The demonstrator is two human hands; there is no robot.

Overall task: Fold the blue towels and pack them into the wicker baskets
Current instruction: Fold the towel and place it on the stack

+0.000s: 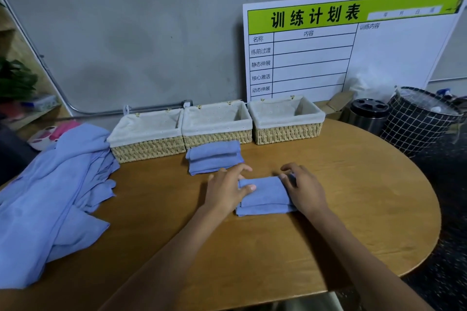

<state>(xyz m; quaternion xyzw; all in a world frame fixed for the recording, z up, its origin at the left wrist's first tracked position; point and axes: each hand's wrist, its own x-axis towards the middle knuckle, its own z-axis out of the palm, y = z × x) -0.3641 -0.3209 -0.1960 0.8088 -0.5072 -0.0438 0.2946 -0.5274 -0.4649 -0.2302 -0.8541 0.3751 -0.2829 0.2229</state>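
Left hand (225, 188) and right hand (302, 188) pinch the folded towel (265, 194) between them; soft, light cloth, best held at both ends.

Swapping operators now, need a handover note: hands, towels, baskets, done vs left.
Left hand and right hand grip the two ends of a folded blue towel lying on the table.
A second folded towel lies in front of the middle basket.
The unfolded pile lies at the table's left edge.
Left basket, middle basket and right basket show only their liners.
Done: two towels folded.
Left: pack both, then fold and pack the pile.
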